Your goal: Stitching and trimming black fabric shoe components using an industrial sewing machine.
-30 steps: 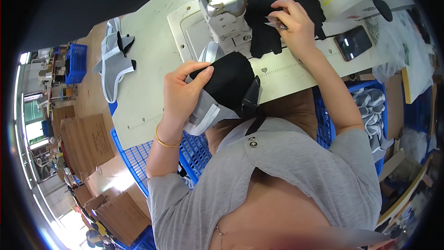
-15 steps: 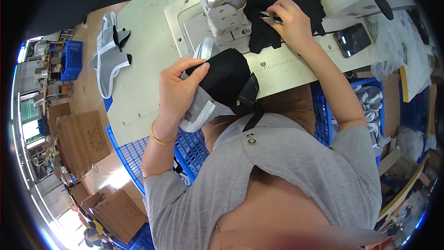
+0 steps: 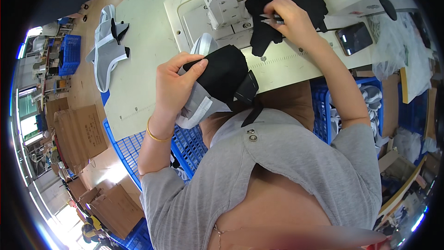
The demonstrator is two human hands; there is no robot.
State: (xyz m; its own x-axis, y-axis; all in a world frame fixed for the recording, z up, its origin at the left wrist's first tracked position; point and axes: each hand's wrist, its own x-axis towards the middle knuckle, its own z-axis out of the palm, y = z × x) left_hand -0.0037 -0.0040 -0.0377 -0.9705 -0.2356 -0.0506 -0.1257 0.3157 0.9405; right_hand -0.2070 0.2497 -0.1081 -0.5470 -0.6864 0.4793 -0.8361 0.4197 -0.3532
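Note:
My left hand (image 3: 173, 85) pinches a black and grey fabric piece (image 3: 223, 75) with pale edging between thumb and fingers. The piece hangs over the table's front edge above my lap, its black part facing up. In my right hand (image 3: 291, 21), closed fingers hold thread snips (image 3: 268, 19), whose two pointed metal tips show apart; the rest is mostly covered by the hand. Under that hand lie black fabric pieces (image 3: 307, 0), spread beside the sewing machine (image 3: 226, 11). The machine's head stands just beyond the piece in my left hand.
A grey fabric piece with white edging (image 3: 108, 48) lies at the table's left edge. A phone (image 3: 354, 39) rests at the right, beside clear plastic bags (image 3: 393, 46). Blue crates (image 3: 122, 146) stand below the table on both sides. Cardboard boxes (image 3: 81, 134) sit on the floor at left.
The whole view has shifted slightly. Both hands keep their hold, and the right hand remains over the black pieces with small finger movement at most.

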